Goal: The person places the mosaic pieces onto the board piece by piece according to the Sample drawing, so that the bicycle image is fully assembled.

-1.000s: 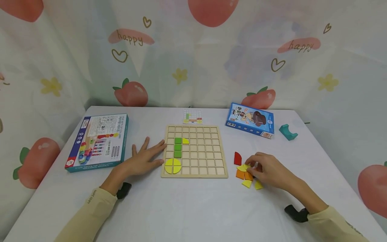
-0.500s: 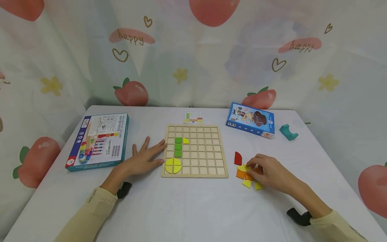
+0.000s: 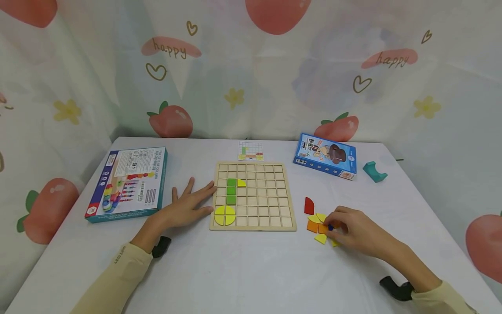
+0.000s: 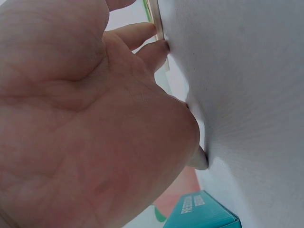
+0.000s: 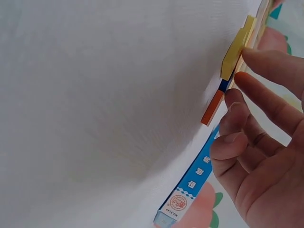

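In the head view, my left hand (image 3: 181, 212) rests with spread fingers at the left edge of the wooden grid board (image 3: 292, 218). On the board are green squares (image 3: 231, 191), a yellow quarter piece (image 3: 241, 182) and a yellow circle of quarter pieces (image 3: 229, 209). My right hand (image 3: 358, 231) is over the loose pile, beside orange pieces (image 3: 312, 226), a blue piece (image 3: 331, 227) and yellow pieces (image 3: 320, 238). In the right wrist view, its thumb and index fingertips are apart at a yellow piece (image 5: 232, 57) and an orange piece (image 5: 213, 108); no gripped piece shows.
A red piece (image 3: 309, 205) lies behind the pile. The pattern card (image 3: 251, 151) is beyond the board. A large box (image 3: 129, 183) stands left, a blue box (image 3: 325, 156) back right, with a teal curved block (image 3: 374, 172) beside it.
My right hand has shifted slightly right and toward the table's front, uncovering more of the yellow pieces and the blue piece. My left hand has stayed at the board's edge.
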### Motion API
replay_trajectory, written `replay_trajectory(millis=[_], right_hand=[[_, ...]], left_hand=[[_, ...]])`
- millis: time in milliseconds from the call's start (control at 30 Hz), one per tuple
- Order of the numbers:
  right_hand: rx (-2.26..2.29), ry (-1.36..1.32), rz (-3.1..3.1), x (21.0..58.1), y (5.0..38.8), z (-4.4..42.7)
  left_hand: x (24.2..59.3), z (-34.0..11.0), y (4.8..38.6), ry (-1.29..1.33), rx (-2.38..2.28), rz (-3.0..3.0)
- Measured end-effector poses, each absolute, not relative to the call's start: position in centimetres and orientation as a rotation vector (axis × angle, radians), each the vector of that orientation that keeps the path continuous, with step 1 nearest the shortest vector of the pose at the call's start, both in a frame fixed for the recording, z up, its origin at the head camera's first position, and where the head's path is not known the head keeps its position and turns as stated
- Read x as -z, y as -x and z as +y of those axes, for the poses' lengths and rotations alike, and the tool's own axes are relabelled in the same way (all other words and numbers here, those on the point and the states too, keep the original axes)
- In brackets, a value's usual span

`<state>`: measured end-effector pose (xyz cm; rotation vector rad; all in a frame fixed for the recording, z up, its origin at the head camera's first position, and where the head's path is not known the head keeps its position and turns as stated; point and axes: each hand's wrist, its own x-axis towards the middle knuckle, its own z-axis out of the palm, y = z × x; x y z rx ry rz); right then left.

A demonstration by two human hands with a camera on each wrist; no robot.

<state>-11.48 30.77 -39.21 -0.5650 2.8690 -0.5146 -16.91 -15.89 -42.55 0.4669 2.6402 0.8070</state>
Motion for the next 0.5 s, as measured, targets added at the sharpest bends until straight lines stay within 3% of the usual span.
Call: replay_trajectory(millis=[500], right_hand=[[0.471, 0.552, 2.844, 38.86, 11.46, 31.20]], left_hand=[[42.45, -15.88, 16.78, -0.470, -0.810, 2.641]])
